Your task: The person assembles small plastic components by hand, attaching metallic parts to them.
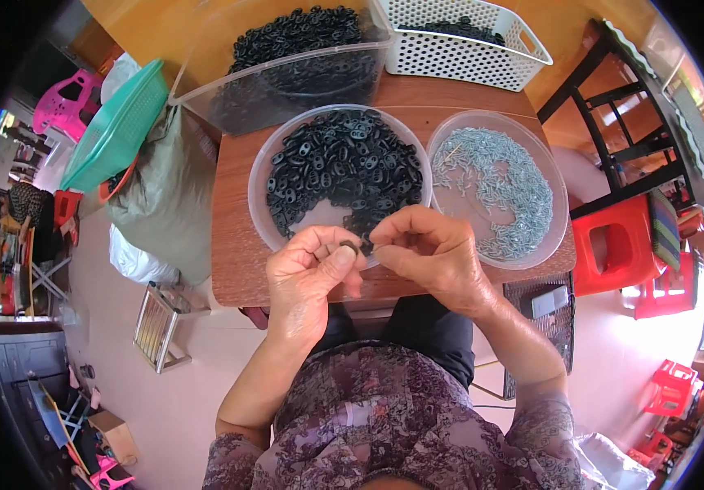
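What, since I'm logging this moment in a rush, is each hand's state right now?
Left hand: closed, holding a small dark piece between thumb and fingers.
Right hand: closed in a pinch; whether it holds anything cannot be told.

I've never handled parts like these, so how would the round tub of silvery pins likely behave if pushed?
The clear tub would probably slide rather than tip, since it looks broad and low. Looking like thin plastic, it may flex slightly. The silvery pins would likely shift, lying loose in uneven heaps.

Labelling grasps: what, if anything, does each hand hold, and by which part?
Left hand: small dark piece, pinched between thumb and finger; which part, unclear. Right hand: cannot tell.
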